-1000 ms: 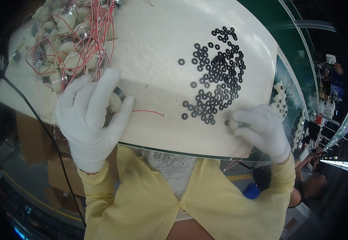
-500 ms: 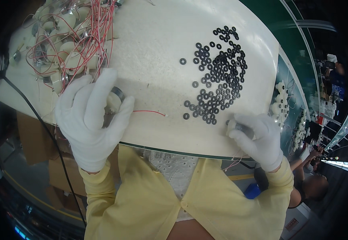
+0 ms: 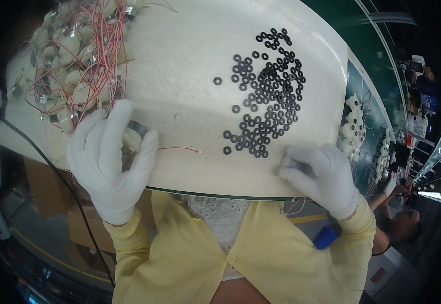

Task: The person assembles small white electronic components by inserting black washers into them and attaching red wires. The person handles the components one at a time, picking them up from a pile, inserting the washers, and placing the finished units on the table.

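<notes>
My left hand (image 3: 110, 164), in a white glove, curls its thumb and fingers around a small motor (image 3: 132, 138) with an off-white plastic housing and a metal side. A red wire (image 3: 177, 148) runs from beside the thumb across the table and ends in a small white connector. At the front right of the table my gloved right hand (image 3: 324, 177) is closed on another small motor (image 3: 294, 163), mostly hidden by the fingers. Thin pale wires (image 3: 295, 206) dangle below this hand, past the table edge. Many black rings (image 3: 268, 91) lie loose between and beyond the hands.
A heap of similar motors (image 3: 73, 76) with tangled red wires covers the far left of the white table (image 3: 180, 76). Rows of pale motors (image 3: 353, 126) stand on a green surface at right. A black cable (image 3: 48, 159) hangs at left. Another person (image 3: 400, 228) sits at far right.
The table and its contents have shifted slightly left in view. My right fingers have drawn closer around their motor, which shows less. My left hand keeps its grip.
</notes>
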The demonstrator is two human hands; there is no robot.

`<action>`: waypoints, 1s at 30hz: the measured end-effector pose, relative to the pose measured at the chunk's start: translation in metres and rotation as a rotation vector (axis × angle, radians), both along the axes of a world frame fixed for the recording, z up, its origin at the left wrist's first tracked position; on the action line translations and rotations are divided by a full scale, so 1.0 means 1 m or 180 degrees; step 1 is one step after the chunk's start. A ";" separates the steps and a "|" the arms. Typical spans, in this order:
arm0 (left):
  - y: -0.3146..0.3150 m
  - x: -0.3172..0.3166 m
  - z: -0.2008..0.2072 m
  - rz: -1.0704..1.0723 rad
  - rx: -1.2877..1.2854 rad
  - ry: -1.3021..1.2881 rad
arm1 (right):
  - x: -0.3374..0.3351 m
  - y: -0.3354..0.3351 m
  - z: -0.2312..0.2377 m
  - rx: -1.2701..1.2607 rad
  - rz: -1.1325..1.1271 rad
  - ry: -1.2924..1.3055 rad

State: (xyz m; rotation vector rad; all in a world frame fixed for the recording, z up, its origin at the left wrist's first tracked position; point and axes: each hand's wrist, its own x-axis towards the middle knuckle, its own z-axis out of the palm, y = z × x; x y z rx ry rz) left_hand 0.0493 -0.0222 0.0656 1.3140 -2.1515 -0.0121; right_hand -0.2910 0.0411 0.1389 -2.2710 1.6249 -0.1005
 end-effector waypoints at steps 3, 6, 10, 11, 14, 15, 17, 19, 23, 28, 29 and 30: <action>-0.003 -0.004 -0.003 0.0085 -0.0263 0.0157 | 0.002 0.010 -0.008 -0.0330 0.0020 -0.0007; -0.003 -0.005 -0.007 0.0124 -0.0304 0.0144 | 0.013 0.019 -0.007 -0.0606 0.0071 0.0451; -0.003 -0.007 -0.005 0.0053 -0.0359 0.0156 | -0.001 0.006 -0.019 -0.0608 -0.0332 -0.0123; -0.003 -0.006 -0.004 -0.0035 -0.0352 0.0165 | -0.009 0.006 -0.023 -0.0674 -0.0534 0.0061; -0.003 -0.005 -0.005 -0.0117 -0.0267 0.0214 | -0.027 0.008 -0.029 -0.0938 -0.0866 0.0649; -0.002 -0.005 -0.005 -0.0115 -0.0228 0.0236 | -0.031 0.010 -0.028 -0.1015 -0.0816 0.0829; -0.004 -0.006 -0.004 -0.0173 -0.0272 0.0299 | -0.041 0.014 -0.025 -0.1161 -0.0719 0.1197; -0.004 -0.006 -0.003 -0.0164 -0.0260 0.0291 | -0.045 0.019 -0.015 -0.1256 -0.0815 0.1225; 0.000 -0.007 0.000 -0.0043 -0.0215 0.0115 | -0.028 0.019 0.003 -0.1462 -0.0868 0.0959; 0.013 0.008 -0.025 0.0447 -0.0709 0.0755 | -0.008 0.021 0.004 -0.0788 -0.0729 0.0957; 0.018 0.008 -0.034 0.0560 -0.0735 0.1115 | -0.010 0.026 -0.002 -0.0891 -0.0742 0.0969; 0.022 0.008 -0.038 0.0670 -0.0748 0.1476 | -0.011 0.034 -0.009 -0.1204 -0.0757 0.0805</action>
